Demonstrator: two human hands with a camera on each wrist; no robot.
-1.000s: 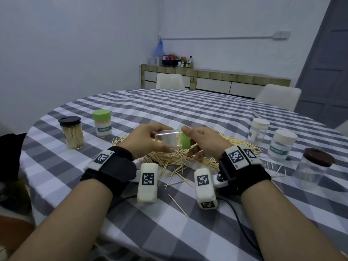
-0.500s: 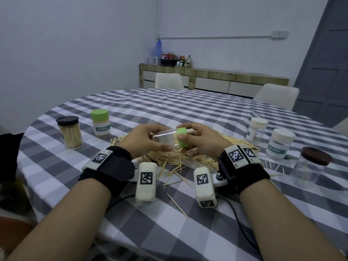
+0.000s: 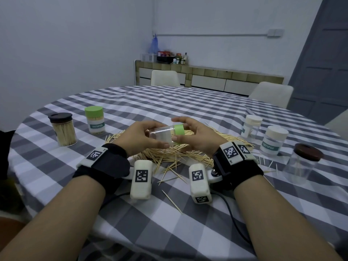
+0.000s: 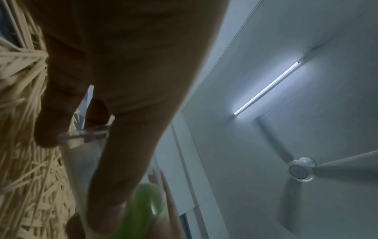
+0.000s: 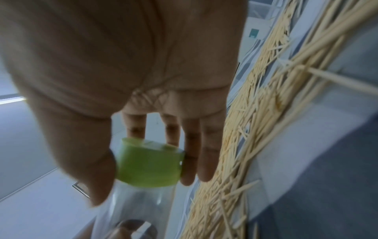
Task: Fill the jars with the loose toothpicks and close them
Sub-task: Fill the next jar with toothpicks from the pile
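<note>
Left hand (image 3: 140,137) grips clear jar (image 3: 160,134) sideways over toothpick pile (image 3: 175,153). Right hand (image 3: 195,136) pinches its green lid (image 3: 179,129).

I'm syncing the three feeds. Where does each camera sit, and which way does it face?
Head: worn on the head, looking down at the table; both forearms, left hand and right hand show.
Left wrist: under the left hand, facing up past the fingers to the ceiling fan.
Right wrist: looks along the palm at the fingers.
Shared: clear jar, green lid, toothpicks.
</note>
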